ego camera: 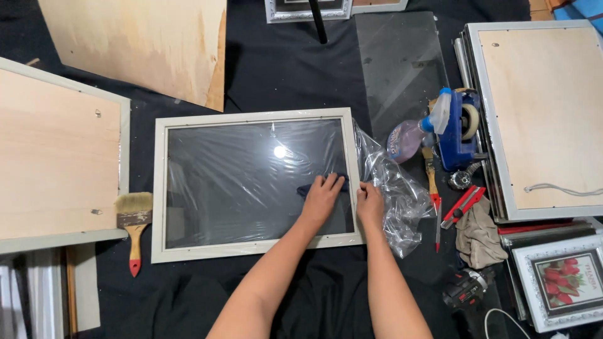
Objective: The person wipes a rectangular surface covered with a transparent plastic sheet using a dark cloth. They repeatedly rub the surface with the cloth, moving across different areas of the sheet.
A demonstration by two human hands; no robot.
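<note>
A pale wooden picture frame (pixel 160 188) with a glass pane lies flat on the black cloth, partly wrapped in clear plastic film (pixel 392 188) that bunches up past its right edge. My left hand (pixel 321 199) presses a small dark cloth (pixel 312 186) onto the glass near the frame's lower right part. Beside it, my right hand (pixel 370 206) rests on the frame's right rail, touching the crumpled plastic.
A paintbrush (pixel 134 220) lies left of the frame. At the right are a spray bottle (pixel 411 135), a blue tape dispenser (pixel 460 135), a red utility knife (pixel 463 205), a rag (pixel 478 235), a drill (pixel 466 289), stacked frames (pixel 543 113) and a loose glass sheet (pixel 399 63). Plywood boards (pixel 144 44) lie at the back left.
</note>
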